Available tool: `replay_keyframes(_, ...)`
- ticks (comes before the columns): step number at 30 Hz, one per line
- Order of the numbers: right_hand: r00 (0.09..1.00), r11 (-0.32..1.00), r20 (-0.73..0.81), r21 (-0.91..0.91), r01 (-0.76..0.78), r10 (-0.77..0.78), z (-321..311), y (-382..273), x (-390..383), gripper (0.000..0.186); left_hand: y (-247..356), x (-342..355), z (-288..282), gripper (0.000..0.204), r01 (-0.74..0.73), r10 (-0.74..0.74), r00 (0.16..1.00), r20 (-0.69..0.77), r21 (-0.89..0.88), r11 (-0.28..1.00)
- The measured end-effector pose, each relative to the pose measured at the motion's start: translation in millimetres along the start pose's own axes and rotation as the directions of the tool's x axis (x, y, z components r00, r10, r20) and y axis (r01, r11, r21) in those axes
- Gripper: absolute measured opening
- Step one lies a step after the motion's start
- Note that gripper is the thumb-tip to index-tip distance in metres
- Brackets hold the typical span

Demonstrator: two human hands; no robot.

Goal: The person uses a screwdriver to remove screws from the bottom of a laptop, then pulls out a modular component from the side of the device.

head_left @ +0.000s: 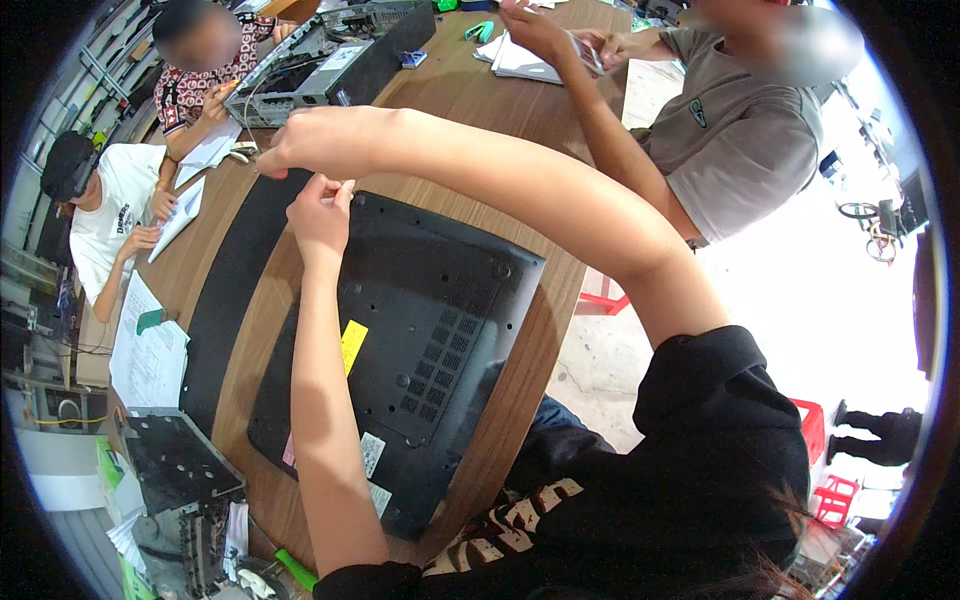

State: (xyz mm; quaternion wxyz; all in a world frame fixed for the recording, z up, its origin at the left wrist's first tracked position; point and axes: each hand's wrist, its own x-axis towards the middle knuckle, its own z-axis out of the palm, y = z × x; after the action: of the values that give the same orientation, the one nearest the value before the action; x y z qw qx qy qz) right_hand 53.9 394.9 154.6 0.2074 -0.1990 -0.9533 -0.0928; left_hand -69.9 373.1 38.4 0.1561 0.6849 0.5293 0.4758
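Observation:
A black laptop [400, 300] lies upside down on the wooden table, its vents and yellow label facing up. My left hand [322, 218] is held over the laptop's far-left corner, thumb and fingertips pinched together; whatever is between them is too small to make out. Just beyond it, my right hand [325, 138] reaches across from the right with its fingers curled. The wrist and back of that hand hide what it may hold. My left forearm covers part of the laptop's left side.
An opened computer case [335, 75] stands at the far end of the table [470, 130]. Papers [148, 345] and a dark metal panel [185, 460] are at the left. Two people sit at the far left with papers; another at the right holds a phone [588, 55]. A green-handled tool [295, 570] lies near.

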Motion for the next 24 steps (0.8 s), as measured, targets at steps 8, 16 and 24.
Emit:
replay_keyframes(8, 0.917, 0.918, -0.060, 0.005, -0.396, 0.396, -10.0, -18.7, -1.5, 0.024, -0.1, -2.4, 2.3, 0.007, -0.049, 0.050, 0.999, -0.021, 0.026, 0.998)
replay_keyframes(16, 0.892, 0.896, -0.087, 0.021, -0.443, 0.443, -8.6, -8.9, -2.0, 0.011, 3.6, -5.5, 2.3, 0.008, -0.034, 0.033, 0.999, 0.010, 0.026, 0.999)
replay_keyframes(24, 0.905, 0.904, -0.093, 0.149, -0.400, 0.415, -8.6, 5.1, -8.6, 0.013, 7.2, 3.6, -3.2, 0.014, -0.059, 0.075, 0.990, 0.119, -0.133, 0.989)
